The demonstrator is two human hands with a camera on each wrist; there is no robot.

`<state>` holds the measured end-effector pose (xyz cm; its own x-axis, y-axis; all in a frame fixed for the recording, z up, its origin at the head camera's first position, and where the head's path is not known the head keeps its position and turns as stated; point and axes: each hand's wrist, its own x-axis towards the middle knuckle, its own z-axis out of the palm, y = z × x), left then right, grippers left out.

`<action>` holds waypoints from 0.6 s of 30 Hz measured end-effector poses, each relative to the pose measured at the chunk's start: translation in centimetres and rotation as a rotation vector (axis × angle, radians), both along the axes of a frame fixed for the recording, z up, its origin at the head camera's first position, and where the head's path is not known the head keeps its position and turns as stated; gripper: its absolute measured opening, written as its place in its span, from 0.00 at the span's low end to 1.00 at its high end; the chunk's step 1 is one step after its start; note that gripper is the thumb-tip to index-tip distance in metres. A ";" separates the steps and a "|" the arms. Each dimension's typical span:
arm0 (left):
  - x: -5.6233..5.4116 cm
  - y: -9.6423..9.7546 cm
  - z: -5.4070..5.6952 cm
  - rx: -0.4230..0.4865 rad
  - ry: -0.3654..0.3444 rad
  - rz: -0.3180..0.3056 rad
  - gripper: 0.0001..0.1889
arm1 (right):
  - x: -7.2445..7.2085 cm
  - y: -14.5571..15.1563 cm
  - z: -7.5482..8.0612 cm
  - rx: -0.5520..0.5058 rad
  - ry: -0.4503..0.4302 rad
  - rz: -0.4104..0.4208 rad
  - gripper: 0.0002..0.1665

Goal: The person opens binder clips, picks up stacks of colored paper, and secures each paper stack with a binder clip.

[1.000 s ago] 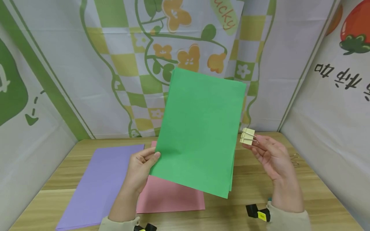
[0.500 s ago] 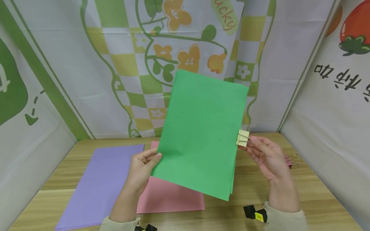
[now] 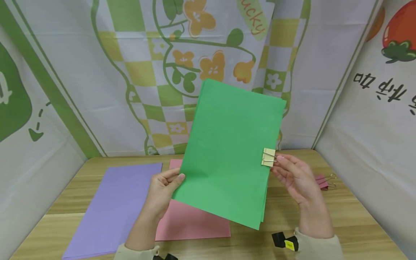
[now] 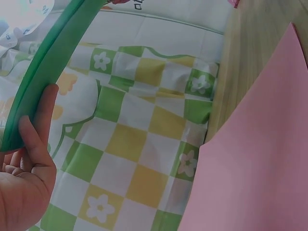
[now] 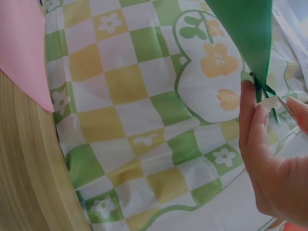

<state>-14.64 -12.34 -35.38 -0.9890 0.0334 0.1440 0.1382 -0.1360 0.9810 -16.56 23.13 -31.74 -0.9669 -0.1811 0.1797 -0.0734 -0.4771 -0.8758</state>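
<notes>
Several green paper sheets (image 3: 230, 151) are held up tilted over the table. My left hand (image 3: 164, 191) grips their lower left edge, thumb in front and fingers behind; the left wrist view shows the stack (image 4: 53, 57) pinched edge-on by that hand (image 4: 29, 168). A pale yellow binder clip (image 3: 268, 157) sits over the right edge of the sheets. My right hand (image 3: 297, 177) pinches the clip's wire handles between thumb and fingers. In the right wrist view the clip (image 5: 269, 102) is partly hidden by the fingers of the right hand (image 5: 274, 159).
Purple sheets (image 3: 107, 206) lie on the left of the wooden table (image 3: 247, 249). A pink sheet (image 3: 195, 224) lies under the raised green stack. Behind my right hand is a dark pink binder clip (image 3: 321, 182). Printed cloth walls (image 3: 208, 47) enclose the back and sides.
My right hand has brought the yellow binder clip leftward, from beside the green sheets onto their right edge. The left hand and sheets have shifted slightly right. The dark pink clip has come into view.
</notes>
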 end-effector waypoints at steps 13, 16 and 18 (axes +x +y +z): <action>-0.1 -0.6 -0.2 -0.042 -0.017 -0.181 0.23 | -0.1 0.0 -0.1 -0.074 0.068 0.169 0.14; -0.2 -0.7 -0.3 -0.046 -0.013 -0.259 0.24 | -0.1 0.2 -0.1 -0.073 0.070 0.173 0.15; -0.3 -0.9 -0.4 -0.037 -0.012 -0.302 0.24 | -0.1 0.4 -0.2 -0.074 0.066 0.182 0.16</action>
<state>-14.90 -13.19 -35.73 -0.9351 0.3314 0.1255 0.0854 -0.1329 0.9874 -16.68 23.49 -31.92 -0.9050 -0.3359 0.2609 -0.0360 -0.5508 -0.8339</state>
